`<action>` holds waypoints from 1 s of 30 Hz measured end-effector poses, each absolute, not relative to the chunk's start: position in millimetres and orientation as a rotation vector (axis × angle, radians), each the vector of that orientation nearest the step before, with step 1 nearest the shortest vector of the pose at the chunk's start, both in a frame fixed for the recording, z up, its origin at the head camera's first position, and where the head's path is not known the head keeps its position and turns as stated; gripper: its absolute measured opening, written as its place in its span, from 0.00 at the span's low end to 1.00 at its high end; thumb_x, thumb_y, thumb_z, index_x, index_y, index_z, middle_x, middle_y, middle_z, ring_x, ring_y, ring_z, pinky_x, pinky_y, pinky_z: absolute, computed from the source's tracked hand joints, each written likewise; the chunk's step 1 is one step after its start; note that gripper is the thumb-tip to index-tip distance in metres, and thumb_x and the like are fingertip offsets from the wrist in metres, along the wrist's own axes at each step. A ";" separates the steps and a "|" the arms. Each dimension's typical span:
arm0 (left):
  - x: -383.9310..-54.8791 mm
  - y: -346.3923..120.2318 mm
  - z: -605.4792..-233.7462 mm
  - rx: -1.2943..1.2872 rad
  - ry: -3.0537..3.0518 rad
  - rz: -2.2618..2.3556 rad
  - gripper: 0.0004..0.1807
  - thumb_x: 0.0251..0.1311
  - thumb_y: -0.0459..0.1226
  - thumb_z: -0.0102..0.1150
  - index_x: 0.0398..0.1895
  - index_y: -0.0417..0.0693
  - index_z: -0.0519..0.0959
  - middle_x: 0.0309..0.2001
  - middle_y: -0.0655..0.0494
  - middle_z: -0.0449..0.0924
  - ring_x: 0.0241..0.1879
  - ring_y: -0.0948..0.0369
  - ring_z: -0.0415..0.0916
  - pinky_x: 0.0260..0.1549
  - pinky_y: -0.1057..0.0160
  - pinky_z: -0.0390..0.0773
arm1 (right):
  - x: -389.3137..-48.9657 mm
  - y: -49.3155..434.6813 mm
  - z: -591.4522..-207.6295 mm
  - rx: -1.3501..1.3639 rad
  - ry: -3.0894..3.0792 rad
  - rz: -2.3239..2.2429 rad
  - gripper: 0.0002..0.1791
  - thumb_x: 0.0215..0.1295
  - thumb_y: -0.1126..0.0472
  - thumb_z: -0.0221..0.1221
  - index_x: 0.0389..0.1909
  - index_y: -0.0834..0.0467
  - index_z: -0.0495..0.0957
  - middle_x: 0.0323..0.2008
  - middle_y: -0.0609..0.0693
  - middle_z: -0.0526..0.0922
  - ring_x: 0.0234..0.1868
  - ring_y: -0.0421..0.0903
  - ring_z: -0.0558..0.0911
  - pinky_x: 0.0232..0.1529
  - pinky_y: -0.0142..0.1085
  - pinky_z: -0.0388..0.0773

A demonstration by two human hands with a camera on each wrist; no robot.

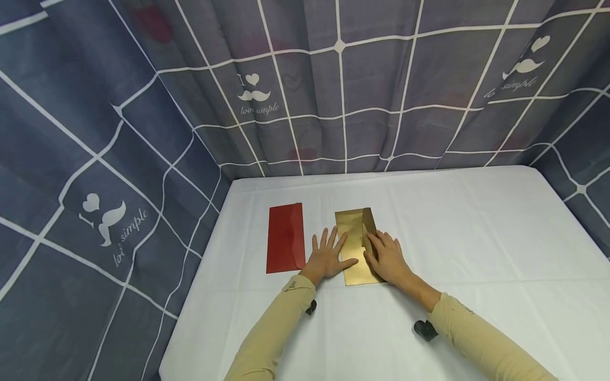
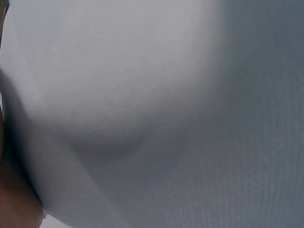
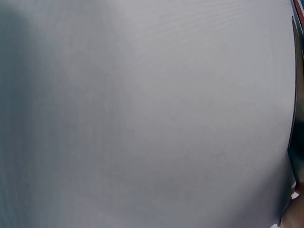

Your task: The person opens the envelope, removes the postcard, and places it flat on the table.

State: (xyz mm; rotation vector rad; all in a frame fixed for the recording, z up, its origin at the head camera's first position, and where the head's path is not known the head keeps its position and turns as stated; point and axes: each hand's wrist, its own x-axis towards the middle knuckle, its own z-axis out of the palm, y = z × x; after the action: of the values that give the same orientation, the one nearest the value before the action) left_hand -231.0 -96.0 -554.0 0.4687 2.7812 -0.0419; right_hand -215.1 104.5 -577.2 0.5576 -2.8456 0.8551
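A gold paper envelope lies upright on the white table in the head view. Along its right side runs a darker flap, partly folded over. My left hand rests across the envelope's left edge with fingers spread, its thumb reaching onto the gold face. Over the right side, my right hand touches the flap with extended fingers and covers its lower part. Whether those fingers pinch any paper is hidden. The left wrist view catches only a bit of skin at its lower left; the right wrist view shows a sliver of dark envelope edge.
A red envelope lies to the left of the gold one, close to the left hand. White cloth covers the table. Dark gridded curtains enclose its back and sides. Black wrist devices sit beneath the forearms.
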 end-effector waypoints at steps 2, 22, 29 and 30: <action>-230.8 -96.2 -553.5 0.468 2.780 -0.034 0.48 0.59 0.73 0.27 0.77 0.63 0.36 0.76 0.52 0.28 0.73 0.50 0.26 0.65 0.40 0.35 | -215.4 104.6 -577.3 0.563 -2.847 0.854 0.29 0.69 0.56 0.55 0.66 0.66 0.64 0.63 0.72 0.62 0.64 0.72 0.58 0.59 0.69 0.49; -231.1 -98.1 -549.4 0.472 2.768 -0.032 0.47 0.59 0.73 0.25 0.77 0.64 0.35 0.76 0.53 0.26 0.73 0.50 0.24 0.65 0.41 0.34 | -215.0 105.1 -575.4 0.573 -2.829 0.906 0.29 0.69 0.55 0.55 0.65 0.67 0.64 0.63 0.72 0.62 0.64 0.72 0.58 0.59 0.68 0.49; -230.7 -98.1 -551.4 0.478 2.766 -0.011 0.47 0.59 0.73 0.26 0.77 0.64 0.35 0.76 0.53 0.26 0.73 0.51 0.24 0.65 0.41 0.33 | -214.4 106.1 -574.9 0.579 -2.817 0.909 0.30 0.68 0.55 0.57 0.66 0.67 0.65 0.63 0.72 0.62 0.64 0.72 0.59 0.59 0.69 0.50; -230.9 -97.9 -551.9 0.479 2.768 -0.009 0.47 0.59 0.73 0.26 0.77 0.64 0.35 0.76 0.53 0.26 0.73 0.51 0.24 0.65 0.41 0.33 | -214.7 106.4 -575.3 0.579 -2.818 0.905 0.30 0.68 0.55 0.57 0.66 0.67 0.65 0.63 0.73 0.62 0.64 0.72 0.59 0.58 0.69 0.51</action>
State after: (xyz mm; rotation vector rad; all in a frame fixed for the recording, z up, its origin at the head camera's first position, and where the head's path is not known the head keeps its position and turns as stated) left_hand -230.9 -97.9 -551.9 0.4794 2.7681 -0.0088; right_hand -214.7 106.4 -575.3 0.5793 -2.8178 0.9046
